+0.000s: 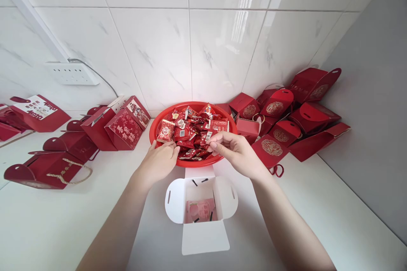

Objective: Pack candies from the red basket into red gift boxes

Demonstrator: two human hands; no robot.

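Note:
A red plastic basket [154, 132] holds many small red-wrapped candies [182, 133]. My left hand [160, 160] lies palm down over the basket's near left rim, its fingers partly extended beside the candies, with nothing seen in them. At the right side of the basket, my right hand [234, 151] has thumb and forefinger pinched on the edge of a red and white wrapped candy [206, 136]. Below the basket stands an open white box [206, 237], flaps spread. Inside it lies a pink packet [200, 210].
Red gift boxes with gold emblems [267, 147] are piled on the right, beside a grey panel [369, 106]. More red boxes [127, 125], some with rope handles, stand on the left. A white power strip [72, 73] is on the tiled wall [152, 46] behind.

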